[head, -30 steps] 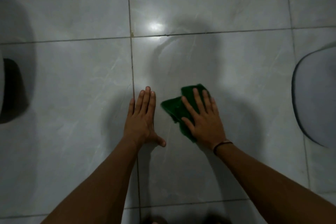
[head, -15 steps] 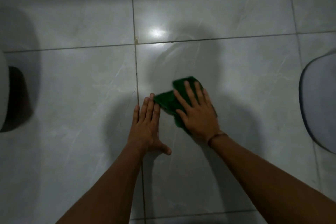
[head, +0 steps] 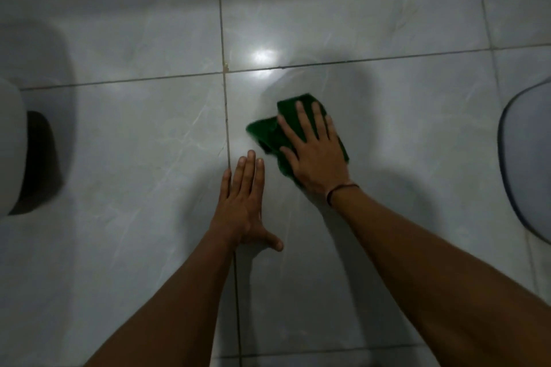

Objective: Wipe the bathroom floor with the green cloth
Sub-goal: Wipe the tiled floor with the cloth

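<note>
A crumpled green cloth [head: 264, 131] lies on the glossy grey tiled floor [head: 134, 143], a little right of centre. My right hand [head: 316, 149] presses flat on top of it, fingers spread, so much of the cloth is hidden under the palm. A dark band circles that wrist. My left hand [head: 241, 205] rests palm down on the bare tile just below and left of the cloth, fingers together and thumb out, holding nothing. It straddles a dark grout line.
A pale rounded fixture with a dark base [head: 18, 155] stands at the left edge. Another rounded pale object with a dark rim [head: 527, 158] sits at the right edge. A bright light glare [head: 262, 55] reflects off the tiles ahead.
My right hand has slid the cloth away from me and slightly to the right across the tile. The left hand stays planted on the floor.
</note>
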